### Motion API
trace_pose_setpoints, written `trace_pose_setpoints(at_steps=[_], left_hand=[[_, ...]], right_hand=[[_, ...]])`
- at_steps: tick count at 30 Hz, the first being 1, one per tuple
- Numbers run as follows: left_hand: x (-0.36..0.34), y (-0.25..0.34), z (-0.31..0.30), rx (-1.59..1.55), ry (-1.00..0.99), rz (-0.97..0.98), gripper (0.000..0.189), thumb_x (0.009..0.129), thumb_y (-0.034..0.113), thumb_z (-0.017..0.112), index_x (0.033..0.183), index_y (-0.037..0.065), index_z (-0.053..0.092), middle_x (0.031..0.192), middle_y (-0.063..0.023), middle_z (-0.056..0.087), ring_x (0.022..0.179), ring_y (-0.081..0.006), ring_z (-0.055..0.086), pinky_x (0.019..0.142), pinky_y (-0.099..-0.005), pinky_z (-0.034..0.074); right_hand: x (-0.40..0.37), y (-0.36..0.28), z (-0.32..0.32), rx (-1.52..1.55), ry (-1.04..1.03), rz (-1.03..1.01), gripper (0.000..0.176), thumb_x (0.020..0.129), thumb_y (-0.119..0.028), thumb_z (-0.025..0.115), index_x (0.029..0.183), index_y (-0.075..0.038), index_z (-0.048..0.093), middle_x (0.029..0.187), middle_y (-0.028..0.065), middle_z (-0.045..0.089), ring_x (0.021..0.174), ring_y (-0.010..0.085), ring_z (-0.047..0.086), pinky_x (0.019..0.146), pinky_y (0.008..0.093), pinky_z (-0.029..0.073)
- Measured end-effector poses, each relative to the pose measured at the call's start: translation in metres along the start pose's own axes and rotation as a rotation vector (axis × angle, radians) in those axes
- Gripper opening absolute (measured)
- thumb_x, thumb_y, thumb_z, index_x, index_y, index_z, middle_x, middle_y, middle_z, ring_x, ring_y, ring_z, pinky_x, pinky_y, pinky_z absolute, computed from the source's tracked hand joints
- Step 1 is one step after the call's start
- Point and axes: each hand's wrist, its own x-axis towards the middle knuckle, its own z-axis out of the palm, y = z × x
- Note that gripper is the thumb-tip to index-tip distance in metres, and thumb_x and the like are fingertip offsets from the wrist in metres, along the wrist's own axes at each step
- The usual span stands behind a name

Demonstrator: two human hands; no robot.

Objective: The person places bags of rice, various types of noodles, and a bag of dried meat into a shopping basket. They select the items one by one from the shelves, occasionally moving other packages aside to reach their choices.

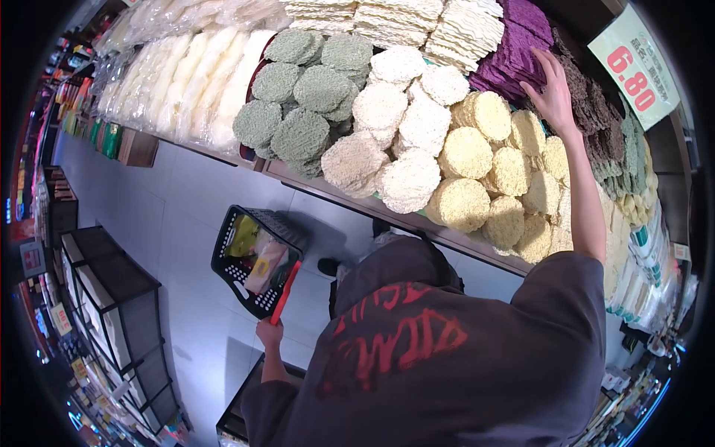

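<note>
My left hand (269, 332) is wrapped round the red handle (286, 293) of a black shopping basket (240, 285). A yellow-green package (246, 235) and a pale pink package (267, 267) lie inside the basket. On the right, my right hand (553, 91) reaches over the display with its fingers spread, at the edge of the purple noodle blocks (509, 51). Its fingertips rest on or just above the purple pile; contact is hard to tell. Round yellow noodle cakes (463, 205) sit below and left of that hand.
Green noodle cakes (300, 138), white ones (408, 181) and clear-wrapped noodle packs (190, 86) line the display. Dark brown noodles (602, 127) lie beyond my right arm, near a price sign (634, 67) reading 6.80. A black-framed shelf (128, 313) stands at the left.
</note>
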Motion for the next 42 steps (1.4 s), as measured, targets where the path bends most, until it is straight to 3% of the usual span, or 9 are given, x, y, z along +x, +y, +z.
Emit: trace_pose_setpoints(at_steps=[3,6,11,13,16,22,31,38,42], left_hand=[[0.000,-0.002,0.002,0.005,0.004,-0.011,0.016,0.078,0.023,0.069,0.082,0.008,0.074,0.072,-0.0196,0.068,0.072,-0.0416,0.068,0.069,-0.0504,0.055],[0.000,-0.004,0.001,-0.004,0.002,-0.024,0.018,0.078,0.024,0.070,0.083,0.008,0.075,0.072,-0.0196,0.068,0.072,-0.0416,0.068,0.069,-0.0505,0.055],[0.001,-0.006,0.003,-0.011,-0.006,-0.029,0.018,0.078,0.025,0.070,0.086,0.009,0.075,0.073,-0.0196,0.069,0.073,-0.0419,0.068,0.069,-0.0508,0.055],[0.000,-0.006,0.003,-0.003,-0.002,-0.006,0.019,0.078,0.025,0.070,0.087,0.010,0.075,0.073,-0.0199,0.069,0.073,-0.0420,0.068,0.069,-0.0509,0.055],[-0.001,-0.001,-0.003,-0.017,0.009,-0.013,0.020,0.078,0.025,0.070,0.089,0.011,0.076,0.075,-0.0195,0.069,0.073,-0.0414,0.067,0.070,-0.0506,0.055],[0.001,-0.005,-0.001,-0.021,-0.031,-0.025,0.025,0.078,0.026,0.069,0.098,0.013,0.076,0.077,-0.0186,0.070,0.076,-0.0394,0.068,0.074,-0.0488,0.055],[0.001,-0.010,0.003,-0.016,-0.035,-0.065,0.024,0.078,0.025,0.069,0.098,0.015,0.077,0.077,-0.0163,0.071,0.075,-0.0377,0.068,0.075,-0.0477,0.056],[-0.001,-0.008,-0.005,-0.047,-0.016,-0.041,0.025,0.076,0.027,0.068,0.097,0.014,0.075,0.076,-0.0145,0.070,0.077,-0.0344,0.068,0.074,-0.0468,0.056],[0.003,-0.025,0.013,-0.083,-0.053,-0.101,0.021,0.075,0.029,0.069,0.084,0.010,0.072,0.077,-0.0148,0.069,0.078,-0.0345,0.069,0.072,-0.0458,0.056]], right_hand=[[-0.018,-0.055,0.000,0.112,0.020,-0.034,0.046,0.088,-0.020,0.070,0.132,-0.010,0.059,0.136,0.0143,0.055,0.133,0.0322,0.047,0.112,0.0487,0.039],[-0.043,-0.105,0.009,0.274,-0.163,-0.144,0.024,0.090,-0.019,0.066,0.110,-0.009,0.071,0.125,0.0118,0.063,0.125,0.0292,0.055,0.109,0.0477,0.045],[-0.059,-0.182,-0.006,0.386,-0.532,-0.281,0.044,0.080,-0.019,0.076,0.122,-0.008,0.067,0.131,0.0118,0.058,0.129,0.0298,0.052,0.111,0.0471,0.045],[-0.056,-0.199,-0.007,0.504,-0.704,-0.310,0.065,0.076,-0.019,0.080,0.137,-0.012,0.058,0.141,0.0120,0.051,0.137,0.0310,0.045,0.116,0.0458,0.038],[-0.059,-0.218,0.004,0.490,-0.740,-0.426,0.087,0.069,-0.020,0.085,0.145,-0.008,0.044,0.145,0.0127,0.045,0.141,0.0309,0.038,0.120,0.0407,0.032],[-0.058,-0.230,0.027,0.450,-0.739,-0.511,0.107,0.061,-0.022,0.090,0.149,-0.003,0.032,0.147,0.0155,0.044,0.140,0.0327,0.038,0.118,0.0423,0.033],[-0.049,-0.242,0.038,0.464,-0.809,-0.466,0.101,0.058,-0.012,0.088,0.147,-0.010,0.041,0.142,0.0144,0.046,0.131,0.0355,0.046,0.112,0.0425,0.039],[-0.055,-0.254,0.030,0.485,-0.778,-0.480,0.106,0.056,-0.012,0.090,0.149,-0.009,0.039,0.150,0.0190,0.039,0.138,0.0392,0.039,0.114,0.0446,0.036],[-0.073,-0.282,0.007,0.605,-0.671,-0.446,0.081,0.069,-0.004,0.080,0.143,-0.008,0.048,0.148,0.0183,0.043,0.139,0.0374,0.040,0.115,0.0471,0.035]])
